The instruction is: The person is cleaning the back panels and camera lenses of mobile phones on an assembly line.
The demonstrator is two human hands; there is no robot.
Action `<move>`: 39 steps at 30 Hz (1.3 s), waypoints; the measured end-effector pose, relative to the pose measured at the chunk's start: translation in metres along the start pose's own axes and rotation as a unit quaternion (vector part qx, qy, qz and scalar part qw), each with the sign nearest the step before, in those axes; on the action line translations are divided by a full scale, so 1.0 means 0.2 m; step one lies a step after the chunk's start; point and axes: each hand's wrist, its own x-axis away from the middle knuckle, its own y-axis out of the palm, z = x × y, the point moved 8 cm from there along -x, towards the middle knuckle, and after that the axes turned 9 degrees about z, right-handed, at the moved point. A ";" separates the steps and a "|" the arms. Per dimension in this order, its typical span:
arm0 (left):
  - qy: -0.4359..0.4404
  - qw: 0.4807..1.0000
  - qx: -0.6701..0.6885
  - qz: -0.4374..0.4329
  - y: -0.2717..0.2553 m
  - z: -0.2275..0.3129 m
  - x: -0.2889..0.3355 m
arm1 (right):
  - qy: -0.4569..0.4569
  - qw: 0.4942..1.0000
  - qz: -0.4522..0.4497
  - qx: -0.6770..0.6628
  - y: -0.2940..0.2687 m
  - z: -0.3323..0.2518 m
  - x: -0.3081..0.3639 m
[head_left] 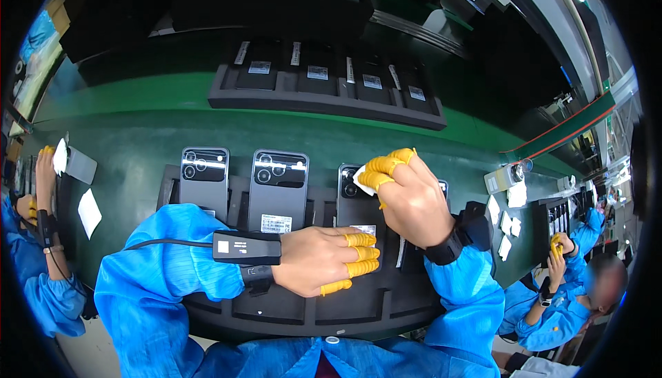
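Note:
My right hand, in yellow finger cots, is closed on a white wipe and presses it against the camera area of a dark phone. My left hand, also in yellow cots, lies palm down with fingers stretched over that phone's lower part, by its white label; the thumb is hidden. To the left, two grey phones stick up from a black tray, camera ends away from me. Part of another phone shows behind my right hand.
Beyond these lies a second black tray with several labelled dark phones. White wipes and a small container lie on the green table. Co-workers in blue sit at left and right; a red-edged bar crosses at right.

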 end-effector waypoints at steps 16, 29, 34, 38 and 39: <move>0.007 1.000 -0.009 0.003 -0.01 0.00 -0.02 | -0.034 0.997 0.025 -0.059 0.13 -0.02 -0.03; -0.002 1.000 -0.009 -0.003 0.00 0.00 0.01 | 0.022 0.997 0.021 -0.076 0.09 0.06 0.04; 0.000 1.000 -0.007 -0.007 -0.01 0.00 0.01 | 0.021 0.994 -0.033 -0.099 0.09 0.03 0.03; -0.002 1.000 -0.004 0.008 -0.02 -0.01 0.03 | 0.052 0.983 -0.134 -0.112 0.07 0.02 0.03; -0.001 1.000 -0.004 0.004 -0.02 0.00 0.03 | 0.048 0.983 -0.135 -0.113 0.05 0.03 0.04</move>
